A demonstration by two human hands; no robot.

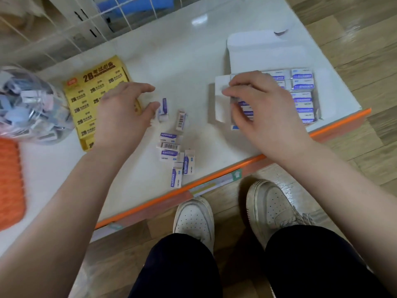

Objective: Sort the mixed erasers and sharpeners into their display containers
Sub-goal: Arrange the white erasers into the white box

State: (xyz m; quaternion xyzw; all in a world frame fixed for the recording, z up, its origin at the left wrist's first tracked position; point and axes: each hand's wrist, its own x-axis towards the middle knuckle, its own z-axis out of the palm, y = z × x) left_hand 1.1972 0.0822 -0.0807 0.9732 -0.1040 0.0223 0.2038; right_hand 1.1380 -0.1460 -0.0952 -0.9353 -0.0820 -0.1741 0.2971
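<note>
Several white erasers with purple sleeves lie loose on the white shelf. My left hand reaches over one upright eraser, thumb and fingers spread around it, touching or almost touching. My right hand is over the left part of the white display box, which holds rows of the same erasers. Its fingers pinch an eraser at the box's left row. A yellow box of 2B erasers lies left of my left hand.
A clear plastic jar full of small pastel items stands at the far left, with an orange basket below it. The shelf's orange front edge runs diagonally. A wire grid backs the shelf. My shoes stand on a wooden floor.
</note>
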